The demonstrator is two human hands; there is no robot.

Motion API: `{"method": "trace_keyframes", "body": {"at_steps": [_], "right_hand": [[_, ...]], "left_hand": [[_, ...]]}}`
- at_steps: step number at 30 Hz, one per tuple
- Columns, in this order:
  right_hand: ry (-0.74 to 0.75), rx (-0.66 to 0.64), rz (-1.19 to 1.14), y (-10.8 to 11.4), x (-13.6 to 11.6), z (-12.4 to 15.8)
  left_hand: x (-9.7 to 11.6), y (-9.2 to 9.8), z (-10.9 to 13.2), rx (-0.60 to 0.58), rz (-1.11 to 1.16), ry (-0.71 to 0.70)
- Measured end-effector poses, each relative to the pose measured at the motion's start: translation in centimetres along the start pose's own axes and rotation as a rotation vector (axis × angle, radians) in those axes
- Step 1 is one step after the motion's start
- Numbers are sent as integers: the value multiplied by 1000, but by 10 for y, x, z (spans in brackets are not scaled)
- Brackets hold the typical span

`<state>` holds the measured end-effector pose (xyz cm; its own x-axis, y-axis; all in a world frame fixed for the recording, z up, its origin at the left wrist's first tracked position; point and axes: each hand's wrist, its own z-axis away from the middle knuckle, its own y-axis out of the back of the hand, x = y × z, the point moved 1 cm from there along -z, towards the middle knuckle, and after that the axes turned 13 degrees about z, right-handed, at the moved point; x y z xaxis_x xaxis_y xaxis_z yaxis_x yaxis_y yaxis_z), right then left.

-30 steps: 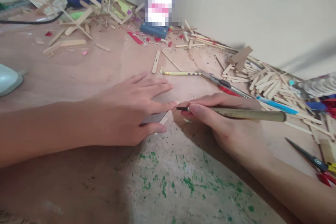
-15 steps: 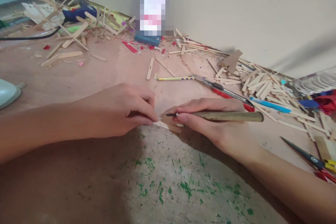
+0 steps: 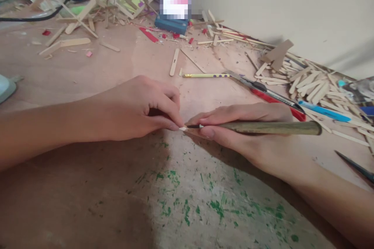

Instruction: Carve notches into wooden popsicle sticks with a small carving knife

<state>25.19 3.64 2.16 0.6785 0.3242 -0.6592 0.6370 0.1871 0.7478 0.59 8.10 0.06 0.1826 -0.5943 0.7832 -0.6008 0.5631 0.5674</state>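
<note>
My left hand (image 3: pixel 137 109) rests on the wooden tabletop (image 3: pixel 87 186) with its fingertips pinched on a small pale wooden stick piece (image 3: pixel 183 128), mostly hidden under the fingers. My right hand (image 3: pixel 242 124) grips a pencil-like tool with an olive-brown shaft (image 3: pixel 271 127). Its dark tip touches the end of the stick piece, right at my left fingertips. Both hands meet at mid-table.
Beyond the hands lie a yellow dotted pencil (image 3: pixel 204 75), a utility knife (image 3: pixel 263 91) and a blue pen (image 3: pixel 321 111). Loose craft sticks (image 3: pixel 306 83) pile at the right by the wall. A stick structure (image 3: pixel 84 4) stands far left. Green paint flecks (image 3: pixel 189 202) mark the near table. Scissors (image 3: pixel 355 166) lie at the right edge.
My left hand went from flat with spread fingers to a pinch on the stick piece. The grey flat piece under it is no longer in view. The tool tip closed in on the stick.
</note>
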Motion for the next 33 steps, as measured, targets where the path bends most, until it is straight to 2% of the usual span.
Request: {"method": "trace_keyframes", "body": {"at_steps": [15, 20, 23, 27, 30, 33], "right_hand": [[22, 16, 56, -2, -1, 0], [23, 19, 4, -5, 0, 2], [31, 35, -42, -7, 0, 2], [13, -11, -42, -4, 0, 1], [2, -22, -36, -1, 1, 0], [-15, -3, -25, -1, 1, -1]], "left_hand": [[2, -1, 1, 11, -25, -25], [1, -1, 4, 0, -47, -39], [3, 1, 8, -19, -138, -168], [15, 2, 11, -146, -449, -360], [22, 3, 11, -180, -593, -402], [23, 3, 11, -173, -591, -407]]}}
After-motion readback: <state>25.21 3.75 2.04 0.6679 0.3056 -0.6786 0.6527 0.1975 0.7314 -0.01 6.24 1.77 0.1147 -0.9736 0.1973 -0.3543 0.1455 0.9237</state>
